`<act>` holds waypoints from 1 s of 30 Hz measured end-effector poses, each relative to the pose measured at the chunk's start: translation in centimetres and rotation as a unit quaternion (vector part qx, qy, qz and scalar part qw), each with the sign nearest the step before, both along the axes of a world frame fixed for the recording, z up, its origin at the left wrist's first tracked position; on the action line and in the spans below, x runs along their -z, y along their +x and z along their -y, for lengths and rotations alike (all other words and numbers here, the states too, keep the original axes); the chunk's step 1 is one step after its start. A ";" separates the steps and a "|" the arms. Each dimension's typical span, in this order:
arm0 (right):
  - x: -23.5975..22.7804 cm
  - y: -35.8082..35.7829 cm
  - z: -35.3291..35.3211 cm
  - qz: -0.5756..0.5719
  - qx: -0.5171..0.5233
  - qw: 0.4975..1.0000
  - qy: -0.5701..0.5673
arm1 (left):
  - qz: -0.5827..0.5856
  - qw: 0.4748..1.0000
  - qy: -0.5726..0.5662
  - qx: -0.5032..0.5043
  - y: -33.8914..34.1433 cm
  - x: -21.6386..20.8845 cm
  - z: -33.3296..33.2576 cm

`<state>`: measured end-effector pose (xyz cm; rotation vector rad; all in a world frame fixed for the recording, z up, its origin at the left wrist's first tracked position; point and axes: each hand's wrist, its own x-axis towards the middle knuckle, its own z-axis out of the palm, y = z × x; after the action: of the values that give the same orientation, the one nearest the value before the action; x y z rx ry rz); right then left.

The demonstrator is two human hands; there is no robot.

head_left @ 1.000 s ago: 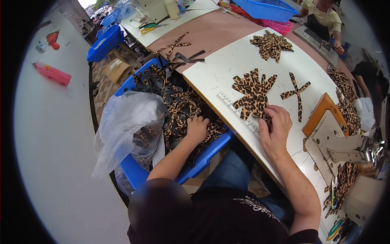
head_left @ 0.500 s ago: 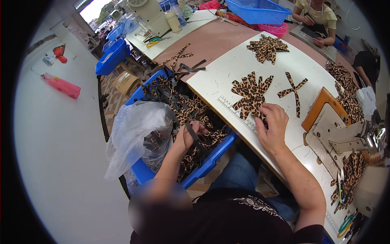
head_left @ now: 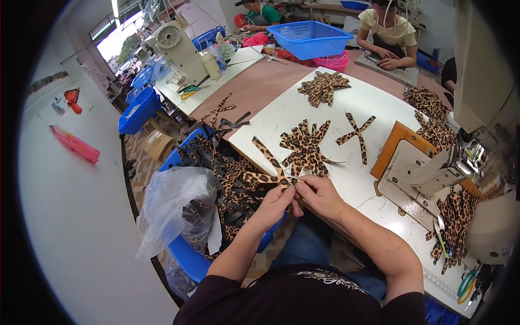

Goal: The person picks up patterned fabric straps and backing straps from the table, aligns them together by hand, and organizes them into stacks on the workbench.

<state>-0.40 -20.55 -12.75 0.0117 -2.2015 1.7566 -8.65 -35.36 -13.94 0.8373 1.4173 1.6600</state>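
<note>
A crossed leopard-print strap piece [head_left: 277, 179] is pinched between my left hand [head_left: 278, 205] and my right hand [head_left: 320, 196], close together at the white table's near-left edge. Its strips stick out up and to the left, over the bin. Both hands are closed, thumbs near each other; the part under the fingers is hidden. Just beyond them lies a pile of leopard-print strips [head_left: 307, 145] on the white tabletop [head_left: 374, 187]. A single X-shaped leopard strap [head_left: 356, 136] lies to its right, and another leopard pile [head_left: 324, 86] is farther back.
A blue bin [head_left: 189, 260] full of leopard and black strips, with a clear plastic bag [head_left: 181, 203], stands at left. The sewing machine [head_left: 420, 173] is at right, near scissors [head_left: 443, 238]. Co-workers [head_left: 391, 32] sit across the table. A blue basket [head_left: 310, 40] stands at the back.
My left hand has come up out of the bin, the black strip no longer in it, and joined my right hand. A crossed leopard strap is now between them. The view has shifted.
</note>
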 end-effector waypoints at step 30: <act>1.9 0.0 -0.2 0.052 -0.012 0.997 0.056 | -0.008 0.964 0.043 -0.263 -0.2 -0.1 -0.2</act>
<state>-0.43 -20.39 -14.69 -0.0284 -2.3809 1.6785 -8.83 -35.18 -13.87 0.5434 1.6878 2.1219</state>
